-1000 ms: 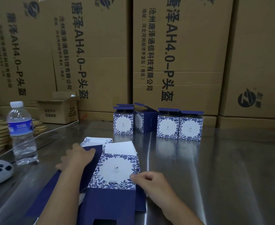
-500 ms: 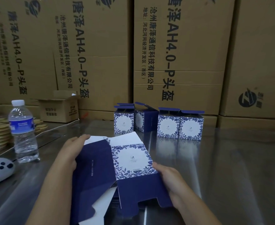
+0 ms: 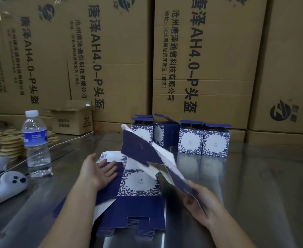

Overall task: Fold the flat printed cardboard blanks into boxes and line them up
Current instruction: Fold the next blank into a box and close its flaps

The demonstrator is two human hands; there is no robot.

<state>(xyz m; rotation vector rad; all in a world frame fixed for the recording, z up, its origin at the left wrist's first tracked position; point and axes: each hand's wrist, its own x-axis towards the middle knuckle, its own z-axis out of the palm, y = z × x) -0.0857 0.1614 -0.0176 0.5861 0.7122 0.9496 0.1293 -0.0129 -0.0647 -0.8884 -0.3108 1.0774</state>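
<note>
A stack of flat blue-and-white printed blanks (image 3: 140, 187) lies on the steel table (image 3: 254, 185) in front of me. My right hand (image 3: 199, 203) grips the near corner of one blank (image 3: 143, 149), lifted and tilted up to the left above the stack. My left hand (image 3: 100, 171) hovers over the stack's left part with straight fingers, palm turned up, holding nothing. Several folded boxes (image 3: 202, 142) with open top flaps stand in a row at the back of the table.
A water bottle (image 3: 36, 145) stands at the left, with a grey handheld device (image 3: 7, 187) and stacks of round tan discs (image 3: 11, 145) near it. A small open carton (image 3: 73, 119) sits behind. Big brown cartons (image 3: 200, 59) wall the back.
The blank was held by both hands over the stack. Now my right hand alone has lifted it higher and to the right, and my left hand has let go and opened.
</note>
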